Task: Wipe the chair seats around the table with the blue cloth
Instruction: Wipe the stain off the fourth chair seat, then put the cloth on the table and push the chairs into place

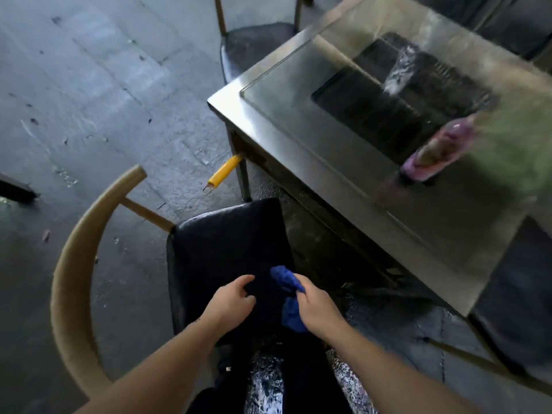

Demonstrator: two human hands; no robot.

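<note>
Gripping bunched blue cloth (288, 297) – right hand (316, 306) over black chair seat (221, 249); left hand (231, 300) loosely curled, empty – beside counter (298, 138).

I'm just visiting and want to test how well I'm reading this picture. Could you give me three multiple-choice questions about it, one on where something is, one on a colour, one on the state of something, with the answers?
1. Where is the blue cloth?
A. Lying on the table
B. In the right hand, over the nearest chair's seat
C. On the floor

2. What colour is the handle sticking out beside the table leg?
A. Yellow
B. Red
C. White

3. What is the left hand doing?
A. Gripping the chair back
B. Holding the cloth
C. Holding nothing, fingers loosely curled above the seat

Answers:
1. B, the right hand grips the bunched cloth above the black seat.
2. A, it shows bright yellow against the grey floor.
3. C, no object is in it, and the curved wooden chair back is off to its side.
</note>
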